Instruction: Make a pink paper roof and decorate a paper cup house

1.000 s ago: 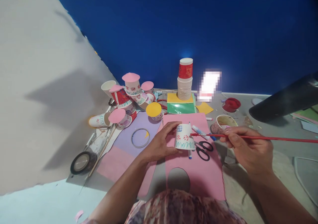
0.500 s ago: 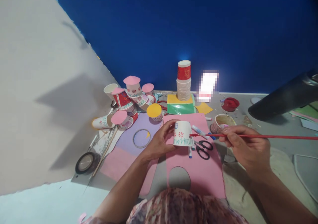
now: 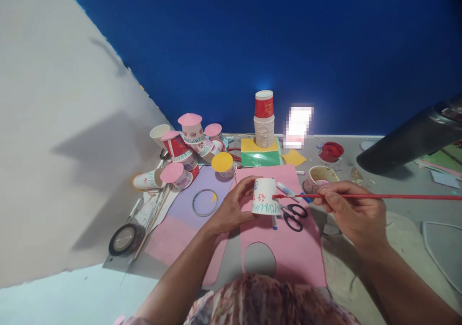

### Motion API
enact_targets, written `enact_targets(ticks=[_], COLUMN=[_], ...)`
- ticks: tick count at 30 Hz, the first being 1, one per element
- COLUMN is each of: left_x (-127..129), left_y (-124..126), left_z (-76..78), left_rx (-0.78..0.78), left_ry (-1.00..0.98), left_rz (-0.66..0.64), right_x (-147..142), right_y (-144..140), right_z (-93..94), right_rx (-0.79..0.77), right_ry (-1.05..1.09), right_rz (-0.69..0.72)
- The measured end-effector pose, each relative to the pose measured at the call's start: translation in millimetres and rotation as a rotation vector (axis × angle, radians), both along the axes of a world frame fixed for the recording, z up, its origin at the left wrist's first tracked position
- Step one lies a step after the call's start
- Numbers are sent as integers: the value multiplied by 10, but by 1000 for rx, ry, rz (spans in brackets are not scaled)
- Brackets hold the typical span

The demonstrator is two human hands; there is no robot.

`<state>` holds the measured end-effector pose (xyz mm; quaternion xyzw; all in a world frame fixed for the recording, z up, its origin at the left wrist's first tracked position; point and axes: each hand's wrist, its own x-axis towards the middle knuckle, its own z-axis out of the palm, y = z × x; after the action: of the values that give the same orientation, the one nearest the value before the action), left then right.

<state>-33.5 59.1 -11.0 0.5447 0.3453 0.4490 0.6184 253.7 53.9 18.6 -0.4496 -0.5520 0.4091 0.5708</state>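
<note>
My left hand (image 3: 236, 205) grips a white paper cup (image 3: 264, 205) from its left side, held upside down over the pink sheet. The cup bears a blue window, red dabs and green grass strokes. In my right hand (image 3: 352, 214) is a long red paintbrush (image 3: 364, 196), pinched near its front and pointing left. Its red tip meets the right part of the cup's wall or lies just off it; I cannot tell which. Under and beside the cup lie black-handled scissors (image 3: 294, 217) and a capped marker (image 3: 288, 191).
Decorated cups with pink paper roofs (image 3: 190, 119) cluster at the left, by a yellow-topped cup (image 3: 223, 164). A stack of paper cups (image 3: 264, 130) stands at the back. A used paint cup (image 3: 321, 177), red ribbon (image 3: 331, 151) and black bottle (image 3: 400, 137) are right. Black tape (image 3: 124, 240) lies left.
The brush tip and my right hand have shifted slightly left along with the view. The cup stays in my left hand, nearly unmoved.
</note>
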Motion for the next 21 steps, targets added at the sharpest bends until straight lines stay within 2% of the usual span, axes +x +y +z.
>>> enact_targets(ticks=[12, 21], left_x=[0, -7], left_y=[-14, -12], left_z=[-6, -32], left_rx=[-28, -17], left_ry=[1, 4], left_rz=[11, 16], right_x=[-39, 2], right_y=[-18, -8], right_z=[59, 2], right_rx=[17, -2], right_ry=[-58, -66], right_rz=[27, -7])
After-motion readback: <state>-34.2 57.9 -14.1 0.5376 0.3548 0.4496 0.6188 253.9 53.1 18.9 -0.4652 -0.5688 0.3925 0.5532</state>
